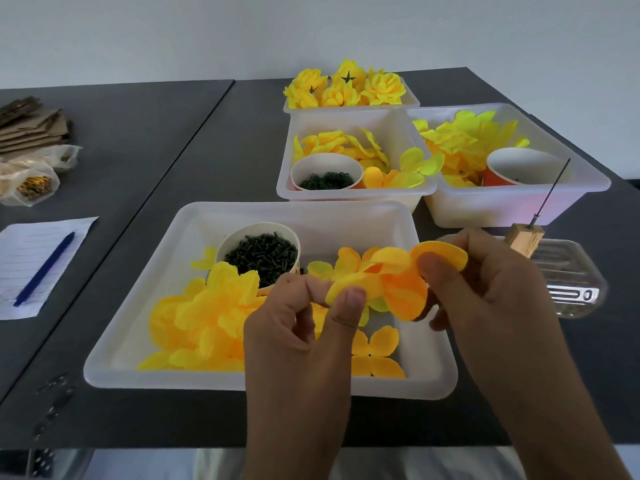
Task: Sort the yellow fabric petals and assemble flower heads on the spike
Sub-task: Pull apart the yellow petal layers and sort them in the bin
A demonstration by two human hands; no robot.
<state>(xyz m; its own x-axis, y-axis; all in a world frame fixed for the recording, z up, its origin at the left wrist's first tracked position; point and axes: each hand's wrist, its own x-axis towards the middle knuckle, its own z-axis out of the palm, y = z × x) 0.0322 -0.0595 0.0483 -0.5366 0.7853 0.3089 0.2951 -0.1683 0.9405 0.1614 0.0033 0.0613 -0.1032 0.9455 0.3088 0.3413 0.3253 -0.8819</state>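
A: Hands first. What's each one doing?

B: Left hand (298,327) pinches the near edge of an orange-yellow petal piece (391,278) between thumb and forefinger. Right hand (485,292) pinches the far lobe of the same piece, thumb on top. Both closed on it.

A: Where's the piece?

B: Held up over the front tray (138,362), right half, not touching it.

A: Tray contents?

B: Loose petals (204,320) heaped on the left side, a flat four-lobed petal (375,355) near the front right corner, and a paper cup of dark pins (263,254) at the back.

A: Spike?

B: Thin dark spike (550,194) stands tilted out of a small wooden block (519,239), right of the tray, just behind the right hand. Nothing on it. Block sits on a clear plastic lid (575,282).

A: Behind that?

B: Three white bins. Middle bin (346,199) has petals and a cup of small dark rings (325,180). Right bin (502,209) has greener petals and a tipped orange cup (516,166); can't tell what's inside. Back bin (412,100) holds finished flower heads (346,86).

A: Left side?

B: Lined paper (20,265) with a blue pen (45,268) on it, plastic bags (31,178), cardboard pieces (31,123) behind. All on a dark table (156,150).
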